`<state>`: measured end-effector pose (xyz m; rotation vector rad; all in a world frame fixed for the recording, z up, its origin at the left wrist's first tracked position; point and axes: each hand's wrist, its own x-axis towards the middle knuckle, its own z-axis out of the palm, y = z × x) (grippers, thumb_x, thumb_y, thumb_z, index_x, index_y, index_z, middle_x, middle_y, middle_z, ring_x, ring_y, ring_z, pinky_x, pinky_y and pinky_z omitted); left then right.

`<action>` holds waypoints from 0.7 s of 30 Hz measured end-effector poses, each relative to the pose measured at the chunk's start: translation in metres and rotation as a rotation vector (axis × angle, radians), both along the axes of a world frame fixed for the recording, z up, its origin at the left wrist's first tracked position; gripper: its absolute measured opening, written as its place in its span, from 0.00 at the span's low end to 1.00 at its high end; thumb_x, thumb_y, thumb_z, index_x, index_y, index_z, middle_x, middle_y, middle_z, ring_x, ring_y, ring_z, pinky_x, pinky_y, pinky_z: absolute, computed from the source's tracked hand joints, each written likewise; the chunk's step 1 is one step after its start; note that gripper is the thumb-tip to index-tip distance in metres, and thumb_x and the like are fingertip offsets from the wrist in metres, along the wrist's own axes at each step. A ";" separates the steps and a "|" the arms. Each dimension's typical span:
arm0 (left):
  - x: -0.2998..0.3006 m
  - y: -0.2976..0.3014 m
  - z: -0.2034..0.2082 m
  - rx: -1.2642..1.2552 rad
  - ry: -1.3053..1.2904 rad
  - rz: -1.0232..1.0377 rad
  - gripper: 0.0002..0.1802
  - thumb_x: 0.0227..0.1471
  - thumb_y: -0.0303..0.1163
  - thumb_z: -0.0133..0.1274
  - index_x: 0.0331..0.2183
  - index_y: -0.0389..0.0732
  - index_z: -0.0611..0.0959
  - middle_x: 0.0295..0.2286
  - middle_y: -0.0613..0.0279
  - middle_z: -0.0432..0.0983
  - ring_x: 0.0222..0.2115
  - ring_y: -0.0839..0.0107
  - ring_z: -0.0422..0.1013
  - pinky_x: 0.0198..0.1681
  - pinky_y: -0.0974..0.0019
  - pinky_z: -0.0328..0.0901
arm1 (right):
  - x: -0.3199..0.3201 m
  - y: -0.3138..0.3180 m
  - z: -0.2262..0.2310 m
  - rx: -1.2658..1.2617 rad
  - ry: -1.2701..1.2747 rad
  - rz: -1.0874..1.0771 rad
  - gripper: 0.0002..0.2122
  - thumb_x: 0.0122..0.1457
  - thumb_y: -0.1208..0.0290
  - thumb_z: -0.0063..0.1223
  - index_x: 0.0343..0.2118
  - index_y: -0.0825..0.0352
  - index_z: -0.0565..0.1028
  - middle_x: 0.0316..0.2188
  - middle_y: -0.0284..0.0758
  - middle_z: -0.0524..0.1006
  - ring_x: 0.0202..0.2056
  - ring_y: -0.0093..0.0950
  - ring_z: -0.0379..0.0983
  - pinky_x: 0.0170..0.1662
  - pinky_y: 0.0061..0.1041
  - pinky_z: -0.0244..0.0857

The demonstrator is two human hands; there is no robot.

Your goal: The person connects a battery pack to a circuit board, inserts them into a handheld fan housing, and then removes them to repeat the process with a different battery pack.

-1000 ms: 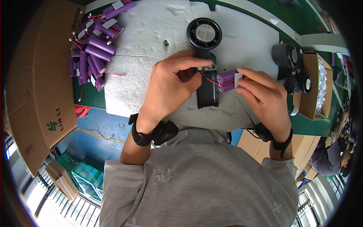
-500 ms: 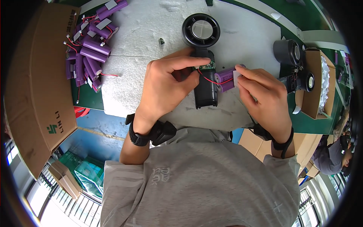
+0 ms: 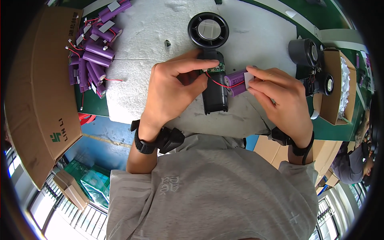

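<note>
A black handheld fan (image 3: 215,96) lies on white foam, its round head pointing away from me and its handle toward me. The opened handle shows a green circuit board (image 3: 218,68). My left hand (image 3: 170,88) closes on the handle's left side, index fingertip over the board and thumb beside the red wire (image 3: 218,83). That wire runs from the board area to a purple two-cell battery pack (image 3: 235,81) just right of the handle. My right hand (image 3: 285,94) pinches the pack at its right end, by a white label (image 3: 248,79). The wire's plug is partly hidden by my left fingers.
Several purple battery packs (image 3: 96,60) are piled at the left beside a large cardboard box (image 3: 40,100). At the right are another black fan head (image 3: 303,53), a second fan unit (image 3: 325,84) and an open carton (image 3: 334,96). Another person (image 3: 352,164) is at far right.
The fan, battery pack and left hand sit slightly farther left in the view. My right fingers have shifted a little on the label end of the pack; both grips continue.
</note>
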<state>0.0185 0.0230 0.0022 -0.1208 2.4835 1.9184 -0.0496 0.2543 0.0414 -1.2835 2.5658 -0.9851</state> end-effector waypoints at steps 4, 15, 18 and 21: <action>0.000 0.000 0.001 -0.007 -0.039 -0.021 0.20 0.46 0.12 0.54 0.42 0.36 0.85 0.39 0.63 0.77 0.29 0.86 0.69 0.31 0.80 0.62 | 0.004 0.000 -0.001 0.008 0.037 0.002 0.07 0.45 0.85 0.62 0.28 0.74 0.77 0.41 0.41 0.80 0.32 0.35 0.77 0.33 0.29 0.71; 0.000 -0.002 0.000 -0.007 -0.030 -0.026 0.19 0.46 0.12 0.54 0.42 0.37 0.85 0.41 0.62 0.78 0.29 0.86 0.69 0.31 0.80 0.63 | 0.015 -0.011 -0.008 0.042 0.077 -0.068 0.11 0.46 0.88 0.55 0.32 0.71 0.67 0.43 0.39 0.72 0.31 0.35 0.71 0.35 0.30 0.68; 0.000 -0.002 -0.001 0.000 -0.019 -0.024 0.19 0.46 0.12 0.54 0.42 0.37 0.85 0.41 0.62 0.78 0.29 0.86 0.69 0.31 0.81 0.63 | 0.013 -0.008 -0.009 0.032 -0.024 -0.085 0.10 0.47 0.88 0.53 0.31 0.72 0.66 0.43 0.39 0.71 0.30 0.34 0.71 0.35 0.29 0.68; 0.000 -0.002 -0.001 -0.016 -0.014 -0.030 0.20 0.46 0.12 0.54 0.42 0.37 0.85 0.42 0.60 0.78 0.29 0.86 0.69 0.31 0.80 0.63 | 0.008 -0.003 -0.009 0.013 -0.124 -0.103 0.09 0.48 0.89 0.51 0.31 0.72 0.66 0.43 0.39 0.71 0.30 0.32 0.71 0.35 0.27 0.67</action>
